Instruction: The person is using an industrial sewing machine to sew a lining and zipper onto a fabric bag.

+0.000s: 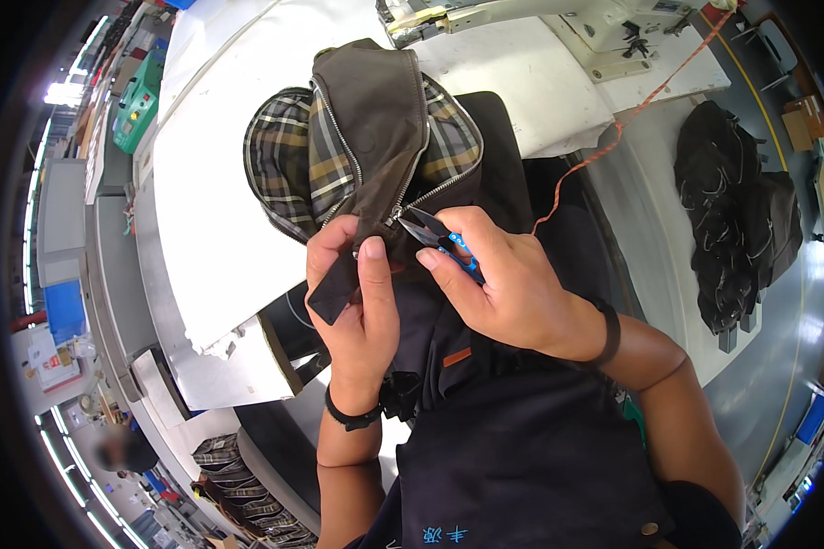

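My left hand [361,297], nearly closed, pinches the bag [373,128] — my right hand [517,288], curled snugly, grips snips [447,243] beside it.

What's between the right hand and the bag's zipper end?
Blue-handled thread snips. In the head view, the right hand holds them, blades apart and pointing toward the zipper end of the plaid-lined bag.

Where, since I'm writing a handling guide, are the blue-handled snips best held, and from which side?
Probably by the blue handle, coming from the right, as the right hand does: the parted blades point away, up and left.
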Motion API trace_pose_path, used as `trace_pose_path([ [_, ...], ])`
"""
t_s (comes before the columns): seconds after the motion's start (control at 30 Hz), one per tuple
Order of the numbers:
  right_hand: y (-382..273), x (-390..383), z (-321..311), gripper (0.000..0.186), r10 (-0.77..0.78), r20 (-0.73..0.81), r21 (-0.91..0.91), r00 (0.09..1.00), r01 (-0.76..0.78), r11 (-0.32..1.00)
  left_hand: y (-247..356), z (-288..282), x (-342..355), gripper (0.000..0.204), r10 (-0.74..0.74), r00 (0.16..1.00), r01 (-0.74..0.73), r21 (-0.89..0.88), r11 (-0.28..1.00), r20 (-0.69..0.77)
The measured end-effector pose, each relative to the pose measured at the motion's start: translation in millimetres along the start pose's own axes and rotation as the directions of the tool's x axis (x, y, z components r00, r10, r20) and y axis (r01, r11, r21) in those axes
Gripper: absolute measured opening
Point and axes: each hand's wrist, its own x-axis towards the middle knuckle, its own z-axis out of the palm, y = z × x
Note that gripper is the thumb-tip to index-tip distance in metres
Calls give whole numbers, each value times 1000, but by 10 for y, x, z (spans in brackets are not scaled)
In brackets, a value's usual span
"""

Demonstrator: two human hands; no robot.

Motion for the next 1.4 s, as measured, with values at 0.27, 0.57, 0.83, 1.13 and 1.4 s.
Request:
trace_pose_path([
  [0.27, -36, 4, 36, 31, -73, -37, -91, 997, 69, 993, -92, -11, -22, 22, 67, 998, -66, 100, 993, -6],
  [0.57, -9, -16, 78, 29, -176, -45, -334, 983, 151, 930, -78, 79, -52, 15, 78, 997, -80, 60, 995, 25],
  [0.83, 19, 21, 31, 25, 60, -52, -16, 997, -61, 998, -77, 89, -46, 18, 78, 997, -80, 79, 994, 23],
  [1.13, 298, 147, -649, 21, 506, -114, 432, 855, -416, 800, -23, -40, -62, 22, -94, 995, 94, -48, 994, -13],
  [1.4, 1378, 308, -1756, 23, 223, -464, -344, 857, -407, 846, -43, -9, 48, 37, 18, 997, -28, 135, 990, 78],
])
